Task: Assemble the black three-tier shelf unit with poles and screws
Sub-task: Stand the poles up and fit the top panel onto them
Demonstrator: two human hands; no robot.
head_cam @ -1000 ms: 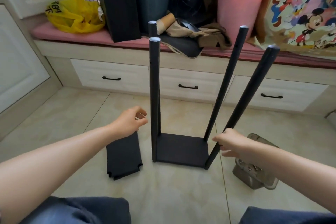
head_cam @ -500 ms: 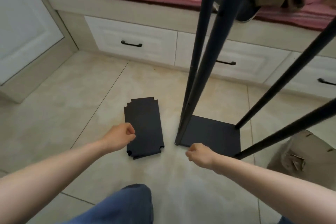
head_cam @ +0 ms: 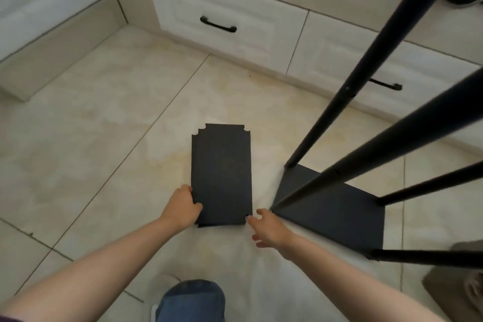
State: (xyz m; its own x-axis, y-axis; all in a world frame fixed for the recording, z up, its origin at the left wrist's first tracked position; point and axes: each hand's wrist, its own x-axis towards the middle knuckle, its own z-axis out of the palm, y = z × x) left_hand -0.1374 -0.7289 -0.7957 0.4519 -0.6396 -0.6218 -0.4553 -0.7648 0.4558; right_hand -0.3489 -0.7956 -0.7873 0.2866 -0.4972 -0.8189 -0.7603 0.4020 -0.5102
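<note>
Floor (head_cam: 109, 117): L hand (head_cam: 181, 207) on shelf panel (head_cam: 222, 175)

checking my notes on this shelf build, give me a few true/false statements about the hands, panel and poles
1. The left hand grips the panel at its left edge. True.
2. The panel is fitted onto the poles. False: it lies flat on the floor, beside the base.
3. Four poles stand on the base. True.
4. The right hand grips a pole. False: it is open, fingers spread, at the panel's near right corner.
</note>
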